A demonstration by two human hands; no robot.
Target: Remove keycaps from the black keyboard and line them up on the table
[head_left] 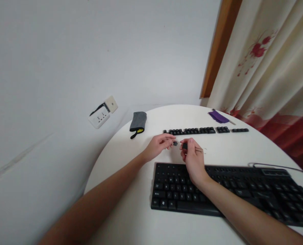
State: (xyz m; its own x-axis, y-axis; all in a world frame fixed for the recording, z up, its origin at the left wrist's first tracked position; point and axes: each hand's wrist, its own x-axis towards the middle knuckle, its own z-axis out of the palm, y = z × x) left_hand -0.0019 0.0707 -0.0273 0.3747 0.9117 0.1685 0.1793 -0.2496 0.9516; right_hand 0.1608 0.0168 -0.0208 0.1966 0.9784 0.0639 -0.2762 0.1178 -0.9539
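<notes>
A small black keycap (pixel 175 143) is held just above the table (pixel 131 211), between the two hands and behind the keyboard (pixel 243 190). It is pinched at its edge by the fingertips of the left hand (pixel 158 145). The right hand (pixel 193 159) is closed in a pinch on a wire tool (pixel 201 149), and its dark end is held right beside the keycap.

The keycap is judged to be very light, hard and smooth, so it could slip out and be lost. It is best gripped by two flat sides with fingertips, not squeezed hard. The wire looks thin and could be bent.

A row of loose keys (pixel 189 130) is laid farther back. A grey pouch (pixel 138 121) and a purple cloth (pixel 219 116) are seen well apart from the hands.
</notes>
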